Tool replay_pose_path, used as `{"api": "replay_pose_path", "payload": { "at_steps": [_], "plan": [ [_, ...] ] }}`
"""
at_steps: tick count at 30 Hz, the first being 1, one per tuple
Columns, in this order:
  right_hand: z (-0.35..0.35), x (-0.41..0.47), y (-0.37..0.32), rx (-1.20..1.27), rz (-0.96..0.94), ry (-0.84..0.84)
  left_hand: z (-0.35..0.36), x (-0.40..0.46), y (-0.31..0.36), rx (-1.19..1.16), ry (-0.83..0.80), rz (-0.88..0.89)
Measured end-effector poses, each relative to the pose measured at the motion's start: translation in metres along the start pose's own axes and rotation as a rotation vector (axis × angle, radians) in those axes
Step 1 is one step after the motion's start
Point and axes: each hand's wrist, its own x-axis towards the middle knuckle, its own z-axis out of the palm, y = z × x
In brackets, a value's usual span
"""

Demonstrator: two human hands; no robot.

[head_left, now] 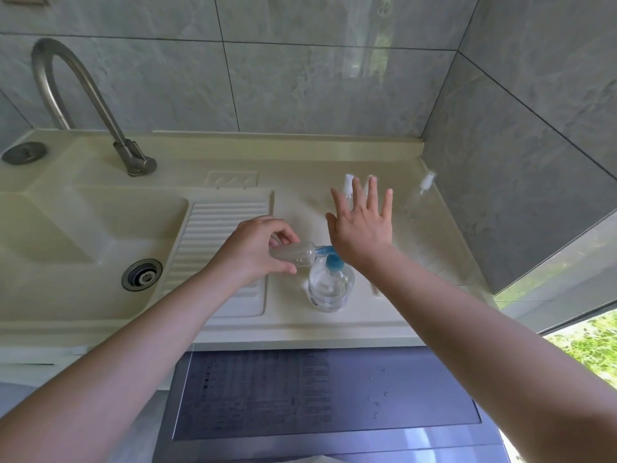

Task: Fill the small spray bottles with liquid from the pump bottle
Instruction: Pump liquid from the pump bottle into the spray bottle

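Head view: pump bottle (330,289) near the counter's front edge. Left hand (253,252) grips a small spray bottle (293,255), mouth at the blue spout (323,250). Right hand (362,225) hovers spread, empty. Keep the mouth aligned, press slowly. Farther spray bottles (349,185) wait.

Bare counter (293,202) between washboard (223,242) and rear spray bottles (349,187); pump bottle (330,289) blocks the front (right wall (500,195) close).

Pump bottle (330,289) clear, blue pump; sink (83,208) cream; wall tiles (300,81) grey, seemingly marbled.
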Motion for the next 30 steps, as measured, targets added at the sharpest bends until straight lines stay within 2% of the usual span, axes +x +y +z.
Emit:
{"api": "replay_pose_path", "payload": {
  "at_steps": [5,11,16,22,30],
  "plan": [
    [0.008,0.001,-0.002,0.062,0.022,-0.037,0.001,0.001,0.001,0.023,0.005,0.007],
    [-0.001,0.002,0.0,-0.004,0.011,0.032,0.003,0.001,0.004,0.041,0.007,0.028],
    [0.004,0.001,-0.003,0.035,0.035,-0.047,0.002,0.002,0.006,0.061,0.007,0.042],
    [-0.005,0.002,-0.002,-0.071,-0.02,0.081,0.003,0.003,0.006,0.045,0.014,0.053],
    [0.002,-0.001,-0.008,-0.071,-0.017,0.075,0.007,0.002,0.005,0.052,0.014,0.052]
  ]
}}
